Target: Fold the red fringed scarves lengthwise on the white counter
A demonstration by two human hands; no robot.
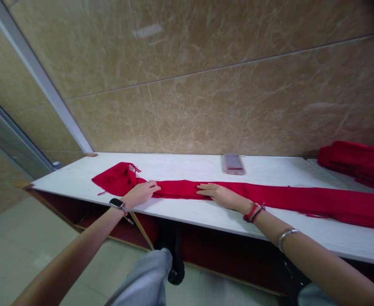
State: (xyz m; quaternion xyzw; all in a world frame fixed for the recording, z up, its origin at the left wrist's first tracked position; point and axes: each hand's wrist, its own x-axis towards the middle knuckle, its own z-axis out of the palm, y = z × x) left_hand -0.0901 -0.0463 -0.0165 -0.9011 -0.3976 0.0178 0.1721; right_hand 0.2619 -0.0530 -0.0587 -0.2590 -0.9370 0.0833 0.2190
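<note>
A long, narrow red scarf (182, 189) lies folded lengthwise along a white countertop (161, 167). Its left end is bunched into a loose, pointed heap with a pale label and loose threads. Over the scarf, beside this heap, my left hand (140, 194) has its fingers bent and closed on the cloth; the fingertips are partly hidden. My right hand (218, 194) lies flat further right, its fingers stretched out leftward on the scarf. From there the red cloth runs on past the right edge of the view, in what look like several layers.
Near the wall stands a small flat object (234, 164), partly pixelated. More folded red cloth (355, 163) is piled at the back right. A marble-patterned wall (206, 110) bounds the counter behind. Below the front edge are open dark-red compartments (219, 250), with my leg (145, 276) close by.
</note>
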